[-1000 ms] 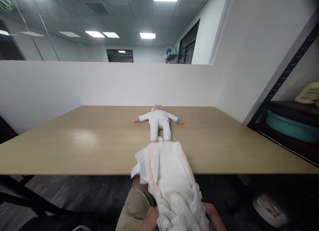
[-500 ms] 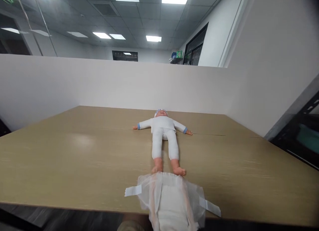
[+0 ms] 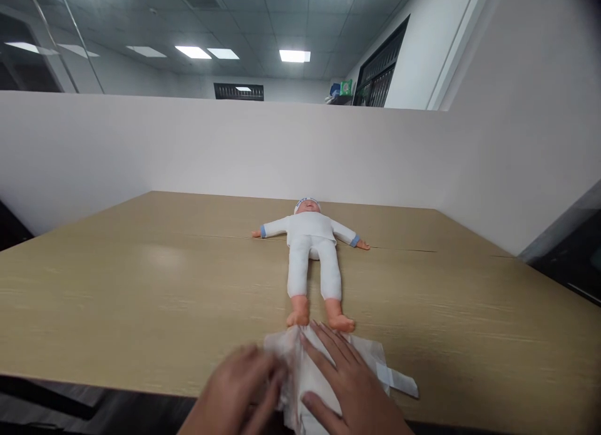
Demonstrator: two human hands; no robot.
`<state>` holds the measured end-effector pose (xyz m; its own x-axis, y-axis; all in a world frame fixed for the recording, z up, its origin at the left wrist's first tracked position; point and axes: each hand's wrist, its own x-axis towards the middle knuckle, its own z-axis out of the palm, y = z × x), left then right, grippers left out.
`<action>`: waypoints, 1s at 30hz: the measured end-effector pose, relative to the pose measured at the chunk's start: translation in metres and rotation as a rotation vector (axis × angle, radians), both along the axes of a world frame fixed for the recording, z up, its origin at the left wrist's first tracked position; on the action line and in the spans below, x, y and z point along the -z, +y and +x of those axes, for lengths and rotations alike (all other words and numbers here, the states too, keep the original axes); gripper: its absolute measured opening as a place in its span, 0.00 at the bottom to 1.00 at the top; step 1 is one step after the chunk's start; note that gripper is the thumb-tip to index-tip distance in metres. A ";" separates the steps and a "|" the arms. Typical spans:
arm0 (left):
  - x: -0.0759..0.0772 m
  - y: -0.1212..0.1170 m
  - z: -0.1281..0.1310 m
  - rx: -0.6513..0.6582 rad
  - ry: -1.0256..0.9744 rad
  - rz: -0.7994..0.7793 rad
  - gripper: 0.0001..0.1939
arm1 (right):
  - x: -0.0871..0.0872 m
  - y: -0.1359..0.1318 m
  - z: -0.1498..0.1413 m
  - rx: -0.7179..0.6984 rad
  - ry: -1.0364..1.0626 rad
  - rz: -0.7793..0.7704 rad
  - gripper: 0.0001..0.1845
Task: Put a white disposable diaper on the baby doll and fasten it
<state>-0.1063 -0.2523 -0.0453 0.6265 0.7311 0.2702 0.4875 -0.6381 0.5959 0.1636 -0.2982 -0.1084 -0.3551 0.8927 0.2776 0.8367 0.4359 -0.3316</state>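
An opened white diaper (image 3: 312,375) lies at the table's near edge, its lower part running out of view. My right hand (image 3: 345,375) rests palm down across the diaper's middle, fingers spread. On the diaper's left side, my left hand (image 3: 246,378) is curled and somewhat blurred, its fingers pinched at the crumpled side flap. The left tape tab is hidden, while the right tape tab (image 3: 401,382) sticks out over the table. Just beyond the diaper, a baby doll (image 3: 310,253) in white clothes with blue cuffs lies on its back, feet close to the diaper's top edge.
The wooden table (image 3: 164,310) has a thin seam across it near the doll. A low white partition (image 3: 282,147) stands behind the table, with a wall on the right. Dark floor shows below the near left edge.
Both hands have come into view over the diaper, the right flat on it and the left at its left flap. The left tape tab is now covered. The doll still lies in place.
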 end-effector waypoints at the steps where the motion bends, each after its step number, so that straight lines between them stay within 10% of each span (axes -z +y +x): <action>1: -0.008 0.020 0.006 -0.017 0.043 0.081 0.15 | -0.006 -0.001 0.000 -0.002 0.008 -0.018 0.43; 5: -0.022 0.102 0.046 0.034 0.292 0.360 0.43 | -0.016 -0.007 -0.001 0.021 0.041 -0.057 0.42; 10: -0.015 0.155 0.096 0.511 0.526 0.610 0.62 | -0.014 -0.008 -0.002 0.038 0.067 -0.078 0.42; 20: -0.033 0.170 0.139 0.756 0.313 0.555 0.17 | -0.009 0.008 0.016 -0.045 0.054 -0.171 0.46; 30: -0.139 0.200 0.136 0.572 -0.079 0.095 0.20 | -0.017 0.108 0.035 -0.009 0.069 -0.220 0.40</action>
<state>0.0295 -0.0525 0.0932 0.8898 0.2531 0.3798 0.0066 -0.8393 0.5437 0.1990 -0.1902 -0.0913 -0.3500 0.9313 0.1004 0.8051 0.3539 -0.4760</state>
